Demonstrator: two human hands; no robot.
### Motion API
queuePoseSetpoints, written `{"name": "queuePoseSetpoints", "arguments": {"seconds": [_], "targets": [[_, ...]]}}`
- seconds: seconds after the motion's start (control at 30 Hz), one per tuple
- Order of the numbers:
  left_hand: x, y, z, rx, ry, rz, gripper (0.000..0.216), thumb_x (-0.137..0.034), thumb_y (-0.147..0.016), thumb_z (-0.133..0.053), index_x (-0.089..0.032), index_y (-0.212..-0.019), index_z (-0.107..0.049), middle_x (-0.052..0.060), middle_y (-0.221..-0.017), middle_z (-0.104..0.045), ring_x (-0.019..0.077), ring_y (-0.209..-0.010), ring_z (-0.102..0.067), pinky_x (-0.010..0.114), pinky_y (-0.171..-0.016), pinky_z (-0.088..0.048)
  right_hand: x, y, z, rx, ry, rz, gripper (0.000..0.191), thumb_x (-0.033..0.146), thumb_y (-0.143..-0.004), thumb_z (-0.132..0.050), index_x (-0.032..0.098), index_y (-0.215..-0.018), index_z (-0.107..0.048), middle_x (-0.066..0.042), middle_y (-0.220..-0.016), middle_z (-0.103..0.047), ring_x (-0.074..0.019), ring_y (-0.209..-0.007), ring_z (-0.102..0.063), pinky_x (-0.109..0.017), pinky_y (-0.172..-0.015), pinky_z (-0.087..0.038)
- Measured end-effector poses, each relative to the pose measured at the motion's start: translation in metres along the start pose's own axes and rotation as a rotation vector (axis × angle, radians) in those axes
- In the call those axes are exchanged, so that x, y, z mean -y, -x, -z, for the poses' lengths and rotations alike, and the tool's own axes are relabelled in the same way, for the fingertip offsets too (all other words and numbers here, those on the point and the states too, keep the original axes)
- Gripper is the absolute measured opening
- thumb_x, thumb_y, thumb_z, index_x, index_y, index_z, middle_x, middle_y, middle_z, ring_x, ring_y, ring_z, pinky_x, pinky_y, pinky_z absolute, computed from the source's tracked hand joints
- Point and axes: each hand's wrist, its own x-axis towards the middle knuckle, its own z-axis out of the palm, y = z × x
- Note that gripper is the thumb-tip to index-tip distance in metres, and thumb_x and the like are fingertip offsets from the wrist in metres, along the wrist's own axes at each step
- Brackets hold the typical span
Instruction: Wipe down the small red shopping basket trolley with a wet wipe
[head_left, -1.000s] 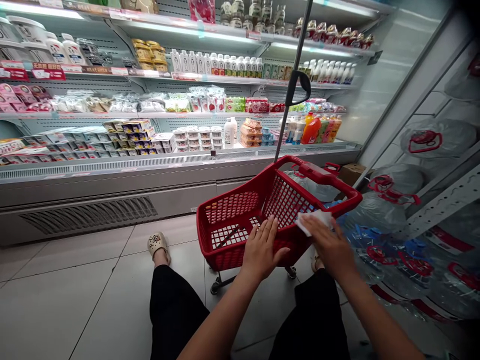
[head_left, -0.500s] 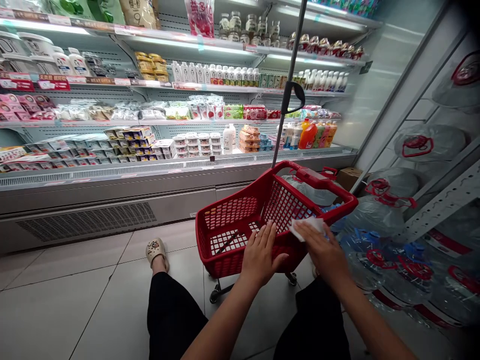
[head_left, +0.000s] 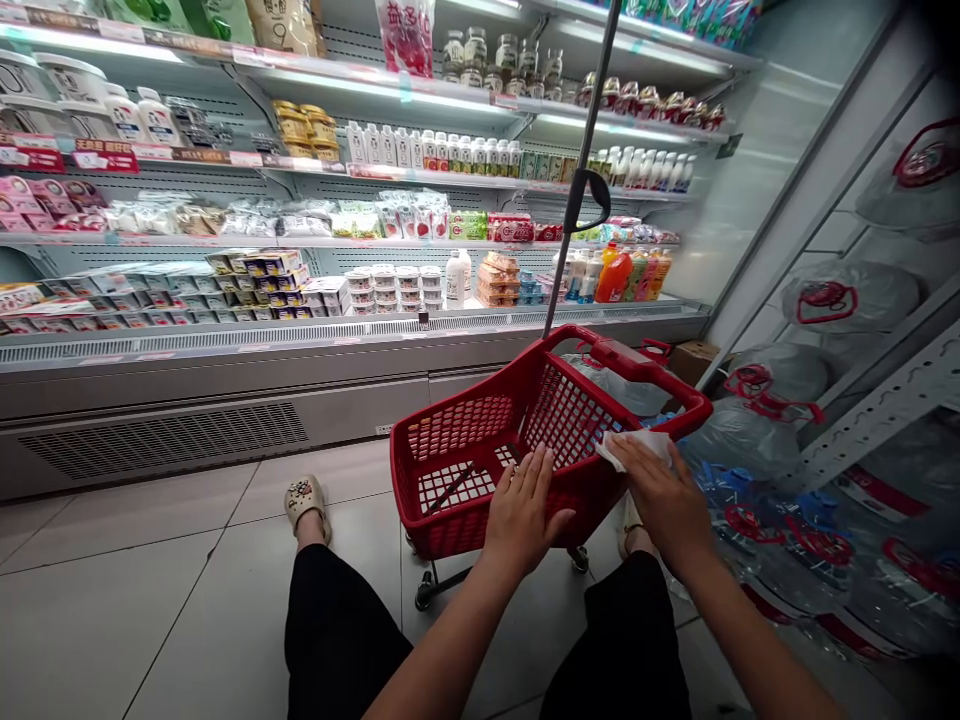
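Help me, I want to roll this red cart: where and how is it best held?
Likely by the handle, coming from the picture's right and closing around its bar: it juts out past the basket at that end, and its loop frames an open gap.

Worn on the head, the one camera looks forward and down over the left hand (head_left: 519, 515) and right hand (head_left: 669, 502) to the red cart (head_left: 457, 540) close below, refrigerated shelves (head_left: 315, 242) facing it farther off.

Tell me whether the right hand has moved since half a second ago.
Yes: the right hand has shifted toward the handle, judged against the red cart's rim.
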Motion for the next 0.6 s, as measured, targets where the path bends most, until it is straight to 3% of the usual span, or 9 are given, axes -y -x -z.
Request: {"name": "queuePoseSetpoints", "arguments": {"seconds": [0.2, 0.43, 0.6], "targets": [[-0.002, 0.000, -0.002, -0.016, 0.014, -0.008, 0.079, -0.060, -0.106, -0.039, -0.015, -0.167, -0.016, 0.009, -0.172, -0.022, 0.0241, -0.157, -0.030, 0.043, -0.126, -0.030, 0.033, 0.006, -0.007, 0.073, -0.098, 0.191, 0.067, 0.010, -0.102, -0.036, 0.026, -0.166, -0.025, -0.002, -0.156, -0.053, -0.0190, -0.142, -0.053, -0.043, -0.128, -0.024], [-0.005, -0.002, -0.002, -0.008, -0.004, -0.010, 0.079, -0.060, -0.106, -0.037, -0.015, -0.167, -0.016, 0.009, -0.173, -0.019, 0.0247, -0.156, -0.031, 0.042, -0.126, -0.030, -0.014, 0.005, -0.001, -0.017, -0.012, -0.007, 0.064, 0.013, -0.104, -0.040, 0.030, -0.165, -0.028, -0.002, -0.153, -0.056, -0.0220, -0.142, -0.053, -0.048, -0.127, -0.026], [-0.006, -0.006, -0.005, -0.018, 0.019, -0.007, 0.079, -0.060, -0.106, -0.039, -0.016, -0.167, -0.016, 0.009, -0.173, -0.021, 0.0247, -0.157, -0.030, 0.043, -0.126, -0.031, 0.022, 0.009, -0.015, 0.045, -0.056, 0.117, 0.066, 0.009, -0.102, -0.036, 0.026, -0.165, -0.026, -0.004, -0.156, -0.054, -0.0209, -0.144, -0.051, -0.046, -0.125, -0.031]]}}
